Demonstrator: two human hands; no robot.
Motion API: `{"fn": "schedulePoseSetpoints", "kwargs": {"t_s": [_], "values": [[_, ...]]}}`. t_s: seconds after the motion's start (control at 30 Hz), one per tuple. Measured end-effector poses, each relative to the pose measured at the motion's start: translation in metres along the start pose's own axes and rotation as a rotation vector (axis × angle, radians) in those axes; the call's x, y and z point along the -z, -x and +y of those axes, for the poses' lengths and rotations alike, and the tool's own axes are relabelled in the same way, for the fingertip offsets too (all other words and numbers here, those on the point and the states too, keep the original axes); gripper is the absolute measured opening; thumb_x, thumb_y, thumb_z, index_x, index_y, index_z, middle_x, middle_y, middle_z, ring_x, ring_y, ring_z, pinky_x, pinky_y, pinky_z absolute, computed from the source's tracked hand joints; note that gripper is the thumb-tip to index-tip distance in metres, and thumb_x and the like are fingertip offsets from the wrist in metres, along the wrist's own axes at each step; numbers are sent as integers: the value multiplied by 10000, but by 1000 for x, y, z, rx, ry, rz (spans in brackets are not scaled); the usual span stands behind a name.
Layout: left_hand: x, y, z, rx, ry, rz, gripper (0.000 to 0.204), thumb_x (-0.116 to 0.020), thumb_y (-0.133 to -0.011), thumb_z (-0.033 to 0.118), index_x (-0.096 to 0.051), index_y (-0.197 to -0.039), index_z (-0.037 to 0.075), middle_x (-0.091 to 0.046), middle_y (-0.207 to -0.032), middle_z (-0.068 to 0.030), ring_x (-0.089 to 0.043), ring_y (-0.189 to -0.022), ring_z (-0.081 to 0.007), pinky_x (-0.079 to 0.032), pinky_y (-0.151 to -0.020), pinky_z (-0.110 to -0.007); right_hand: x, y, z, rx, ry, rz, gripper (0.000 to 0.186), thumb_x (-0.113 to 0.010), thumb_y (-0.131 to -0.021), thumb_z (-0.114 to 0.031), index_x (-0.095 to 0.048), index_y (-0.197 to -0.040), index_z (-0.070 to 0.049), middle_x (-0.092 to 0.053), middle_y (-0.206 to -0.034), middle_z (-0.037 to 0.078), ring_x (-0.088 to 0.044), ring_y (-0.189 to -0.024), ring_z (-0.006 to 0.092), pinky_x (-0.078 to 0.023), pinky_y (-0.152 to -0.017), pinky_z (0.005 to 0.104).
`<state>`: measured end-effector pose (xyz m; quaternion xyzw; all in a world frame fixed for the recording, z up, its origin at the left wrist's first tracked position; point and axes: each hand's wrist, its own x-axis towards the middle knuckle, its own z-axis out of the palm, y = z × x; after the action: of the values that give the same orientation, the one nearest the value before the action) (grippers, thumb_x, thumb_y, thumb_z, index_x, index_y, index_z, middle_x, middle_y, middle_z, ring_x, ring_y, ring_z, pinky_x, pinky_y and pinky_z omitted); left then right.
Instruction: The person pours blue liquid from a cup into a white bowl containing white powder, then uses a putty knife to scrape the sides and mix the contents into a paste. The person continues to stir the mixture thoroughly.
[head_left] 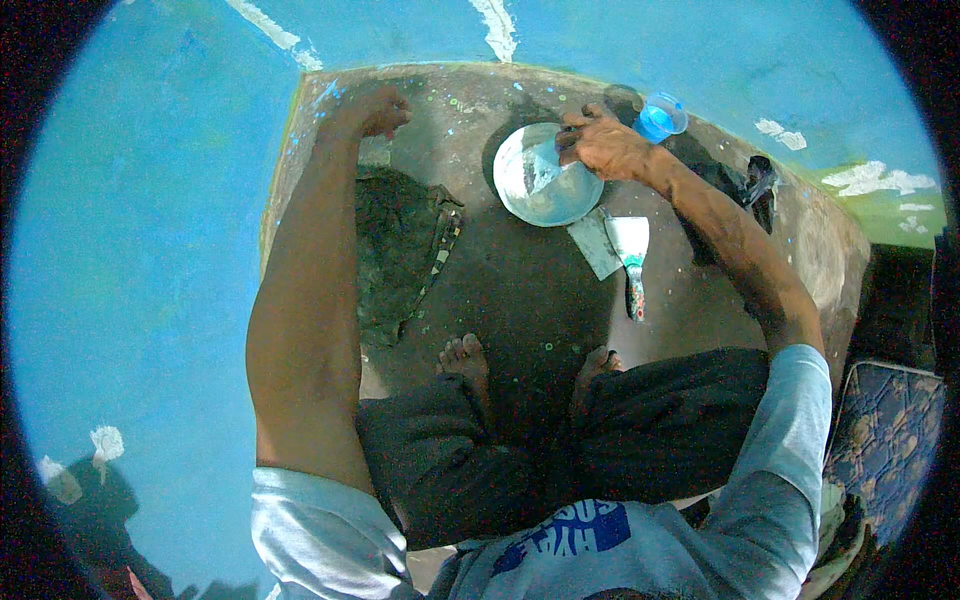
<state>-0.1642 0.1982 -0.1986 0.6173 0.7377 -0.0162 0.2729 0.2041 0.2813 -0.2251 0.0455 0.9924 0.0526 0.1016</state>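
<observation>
- I see right hand (606, 147) half-curled over bowl (552, 208); hold unclear.
- Left hand (383, 112) curled near wall (180, 250); I cannot tell if holding anything.
- Bowl rests on floor (530, 285) near scraper (628, 238).

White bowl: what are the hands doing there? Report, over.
Right hand at white bowl, grip unclear. Left hand away, near blue wall. Scraper and blue cup nearby, neither between right hand and bowl.
</observation>
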Motion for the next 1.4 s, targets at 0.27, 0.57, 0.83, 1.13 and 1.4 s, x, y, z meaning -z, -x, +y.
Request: {"fn": "schedulePoseSetpoints", "kwargs": {"t_s": [0.27, 0.57, 0.83, 1.13, 1.4], "values": [[-1, -12, -10, -135, 72, 18, 231, -604, -876, 289, -636, -970, 81, -679, -756, -55, -590, -614, -163, -465, -615, -378, 2, 30, 1, -120, 35, -40, 435, -691, -673, -119, -678, -1090, -244, -579, -1219, -40, -392, -1250, 226, -342, -979, 533], [-3, -31, -21, -241, 133, 20, 194, -598, -860, 253, -588, -783, 75, -632, -675, -63, -502, -531, -137, -410, -494, -341, 11, 69, 0, -307, -51, -251, 478, -664, -664, -32, -651, -1108, -206, -579, -1192, 15, -501, -1125, 253, -453, -894, 427], [-6, -47, -23, -194, 138, -31, 216, -580, -872, 262, -613, -906, 51, -638, -765, -63, -567, -602, -152, -454, -565, -344, 10, 65, -9, -176, 12, 99, 575, -706, -656, -50, -595, -1194, -217, -534, -1260, -3, -403, -1248, 245, -384, -1002, 461], [0, -34, -1, -191, -12, -90, 319, -596, -873, 273, -555, -1126, 83, -640, -891, -59, -626, -714, -168, -486, -648, -376, -29, 70, 8, -293, -5, -212, 581, -688, -681, -58, -578, -1227, -223, -548, -1259, -6, -417, -1242, 247, -406, -965, 479], [-7, -49, -17, -103, 160, -19, 201, -606, -849, 280, -602, -843, 79, -602, -697, -49, -603, -663, -144, -460, -572, -333, 28, 125, -40, -528, -416, 40, 632, -591, -696, 57, -428, -1296, -55, -549, -1203, 230, -563, -990, 445, -494, -806, 458]]}}
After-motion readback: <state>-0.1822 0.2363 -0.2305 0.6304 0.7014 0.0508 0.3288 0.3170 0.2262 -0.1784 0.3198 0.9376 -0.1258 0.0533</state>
